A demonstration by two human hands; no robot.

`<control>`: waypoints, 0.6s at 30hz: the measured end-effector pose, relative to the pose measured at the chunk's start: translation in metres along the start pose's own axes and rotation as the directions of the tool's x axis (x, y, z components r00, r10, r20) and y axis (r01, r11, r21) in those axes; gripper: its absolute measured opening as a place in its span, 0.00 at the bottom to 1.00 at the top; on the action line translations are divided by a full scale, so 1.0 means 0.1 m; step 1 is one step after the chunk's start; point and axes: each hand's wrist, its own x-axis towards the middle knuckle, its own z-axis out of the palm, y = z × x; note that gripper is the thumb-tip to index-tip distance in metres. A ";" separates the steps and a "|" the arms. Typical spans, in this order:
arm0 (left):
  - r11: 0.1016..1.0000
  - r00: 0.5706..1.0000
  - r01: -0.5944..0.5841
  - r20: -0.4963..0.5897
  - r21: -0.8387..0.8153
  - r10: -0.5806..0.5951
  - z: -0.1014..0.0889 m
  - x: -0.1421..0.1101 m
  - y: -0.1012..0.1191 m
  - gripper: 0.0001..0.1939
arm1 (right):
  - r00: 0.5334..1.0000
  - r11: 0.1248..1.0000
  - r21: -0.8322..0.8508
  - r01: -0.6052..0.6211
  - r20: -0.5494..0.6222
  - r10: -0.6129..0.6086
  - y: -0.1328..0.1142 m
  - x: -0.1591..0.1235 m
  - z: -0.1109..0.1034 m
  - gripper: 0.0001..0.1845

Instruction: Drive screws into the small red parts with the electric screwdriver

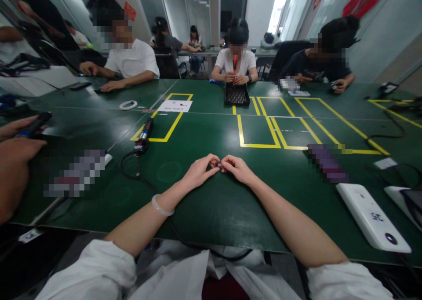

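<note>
Small dark-and-reddish object [217, 164], pinched between the fingertips of left hand [201, 170] and right hand [236, 169], above the green bench's [211, 212] near edge.

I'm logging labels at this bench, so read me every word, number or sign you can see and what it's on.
"25", digit order uncertain: white power bank.
White sheet: writing too small to read.
White tag, lower left: blurred.
Red wall hanging, upper right: nothing legible.
No brand is readable.
</note>
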 end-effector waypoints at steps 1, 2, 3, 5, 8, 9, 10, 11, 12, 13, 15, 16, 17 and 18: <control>1.000 1.000 -0.006 0.002 0.002 0.006 0.00 0.00 0.00 0.12 | 1.000 1.000 0.003 -0.001 -0.001 0.001 0.00 0.00 0.00 0.16; 1.000 1.000 -0.007 0.003 0.006 0.007 0.00 0.00 0.00 0.11 | 1.000 1.000 0.005 -0.002 0.001 0.002 0.00 0.01 0.00 0.16; 1.000 1.000 -0.005 0.003 0.011 0.005 0.00 0.00 0.00 0.11 | 1.000 1.000 0.010 -0.001 0.002 0.001 0.00 0.01 0.00 0.16; 1.000 1.000 0.004 -0.001 0.016 -0.004 -0.01 0.00 -0.01 0.11 | 1.000 0.999 0.040 0.008 -0.001 -0.008 0.00 0.01 0.00 0.16; 1.000 1.000 0.011 -0.014 0.016 -0.011 -0.01 0.01 -0.01 0.11 | 1.000 0.994 0.111 0.012 -0.012 -0.010 0.01 0.02 0.00 0.16; 1.000 1.000 0.011 -0.018 0.017 -0.011 -0.01 0.01 -0.01 0.11 | 1.000 0.992 0.122 0.007 -0.013 -0.005 0.01 0.02 0.00 0.16; 1.000 1.000 0.012 -0.021 0.018 -0.012 -0.01 0.01 -0.01 0.11 | 1.000 0.992 0.124 0.000 -0.012 0.002 0.01 0.02 0.00 0.16; 1.000 1.000 0.015 -0.023 0.020 -0.014 -0.01 0.01 -0.02 0.11 | 1.000 0.993 0.117 -0.006 -0.010 0.007 0.01 0.02 0.01 0.16; 1.000 1.000 0.018 -0.024 0.022 -0.017 -0.01 0.00 -0.02 0.11 | 1.000 0.994 0.107 -0.007 -0.009 0.008 0.00 0.01 0.01 0.16; 1.000 1.000 0.020 -0.024 0.023 -0.020 -0.01 0.00 -0.02 0.11 | 1.000 0.996 0.095 -0.004 -0.008 0.004 0.00 0.01 0.02 0.17; 0.999 1.000 0.022 -0.020 0.025 -0.022 -0.01 0.00 -0.02 0.11 | 1.000 0.997 0.073 0.014 -0.007 -0.014 0.00 -0.01 0.02 0.17; 0.999 1.000 0.022 -0.017 0.025 -0.022 -0.01 0.00 -0.03 0.11 | 1.000 0.998 0.065 0.025 -0.005 -0.025 -0.01 -0.01 0.02 0.17; 0.999 1.000 0.022 -0.015 0.026 -0.021 -0.01 0.00 -0.03 0.11 | 0.999 0.998 0.058 0.034 -0.003 -0.034 -0.01 -0.01 0.03 0.16; 0.999 1.000 0.021 -0.013 0.026 -0.021 -0.01 0.00 -0.04 0.11 | 0.999 0.998 0.051 0.042 -0.001 -0.042 -0.01 -0.02 0.02 0.15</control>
